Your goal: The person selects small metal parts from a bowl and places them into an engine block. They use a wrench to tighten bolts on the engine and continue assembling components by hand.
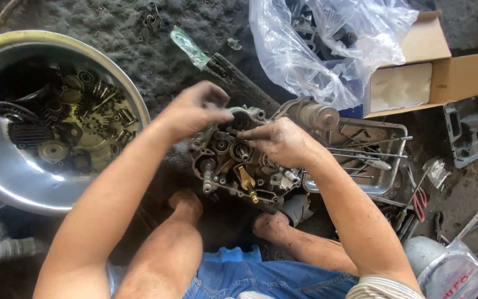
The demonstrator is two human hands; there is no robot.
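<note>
We work low on a grimy dark floor (139, 50), squatting with our bare knees drawn up at six o'clock so the engine case (236, 166) sits right between our feet, steadied there and close under the eyes. It lies open side up in the middle of the view, shafts and gears exposed, which lets both hands come at it from above.

Our left hand (195, 111) hovers over the case's ten o'clock corner, fingers bunched; motion blur smears it, so we cannot tell whether its grip holds a small part or nothing. Our right hand (280, 141) rests on the case's upper middle, fingers stretched toward a shaft, its grip pinched loosely; what lies under the fingertips is covered by the hand itself.

At nine o'clock a wide steel basin (6, 177) keeps loose gears and a chain in dark oil, handy to the left arm. At three o'clock a metal tray (385, 182) collects thin rods and tools beside the right arm. At one o'clock a clear plastic bag (316, 50) slumps against an open cardboard box (432, 66); its contents show only as dark shapes. Pliers with red handles (419, 199) lie beyond the tray. The frame cuts off the basin's left rim and a bagged object at five o'clock.
</note>
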